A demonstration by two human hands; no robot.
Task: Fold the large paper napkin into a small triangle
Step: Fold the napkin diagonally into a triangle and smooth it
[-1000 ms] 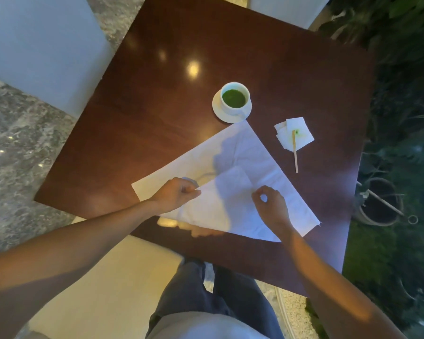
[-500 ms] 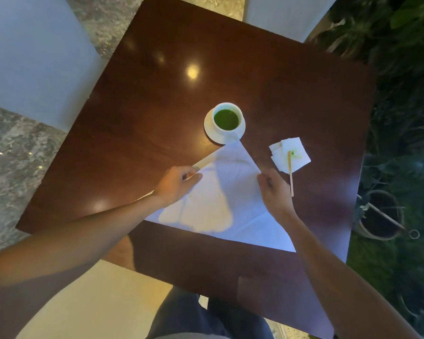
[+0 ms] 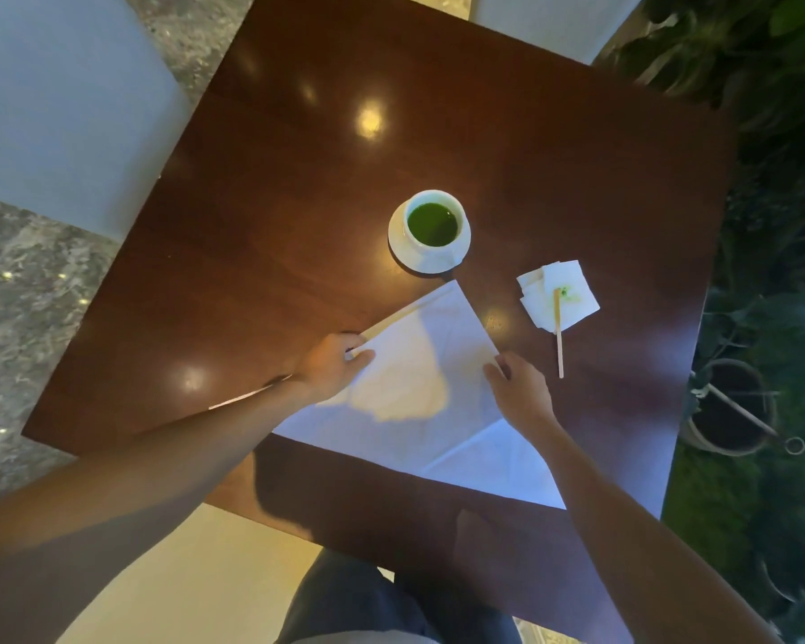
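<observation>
Napkin (image 3: pixel 419 411), large, white paper: lying flat on dark wooden table (image 3: pixel 298 188), near edge closest to the person, folded into one big triangle with apex pointing toward cup (image 3: pixel 432 225) and just short of saucer (image 3: pixel 398 253). Long folded base running along near side; faint crease showing near right corner.

Left hand (image 3: pixel 331 369): resting on left sloping edge, fingers pinching the paper layers there. Right hand (image 3: pixel 521 392): sitting at right sloping edge, fingers curled onto the paper; whether gripping or only pressing, cannot tell.

Progress, judging from present shape: first diagonal fold looking done, edges being lined up. Remaining: further halving folds, probably two or more, until reaching a small triangle; creases needing firm pressing.

Other items: cup holding green liquid, standing on saucer; small folded napkins (image 3: pixel 572 290) to the right, bearing a green stain; wooden stir stick (image 3: pixel 559 346) lying across them, well apart from the large sheet.
</observation>
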